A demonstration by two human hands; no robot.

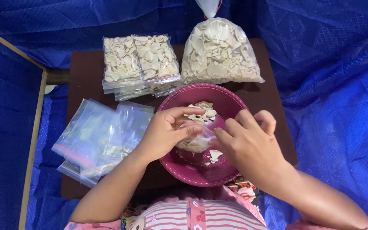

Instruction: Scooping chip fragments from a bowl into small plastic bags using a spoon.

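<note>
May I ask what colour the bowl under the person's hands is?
The bowl is magenta pink, seen clearly in the head view.

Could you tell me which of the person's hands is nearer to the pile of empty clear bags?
Left. The left hand is over the pink bowl, just right of the empty bags; the right hand is farther right across the bowl.

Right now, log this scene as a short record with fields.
Left hand: grips a small clear bag of pale chips over the bowl
Right hand: pinches the same bag's other side
Bowl: magenta, round, a few loose chips inside
Filled packets: stacked behind the bowl, to the left
Large chip bag: tied at the top, behind the bowl
Empty clear bags: piled left of the bowl
Surface: dark brown board on blue cloth
</note>
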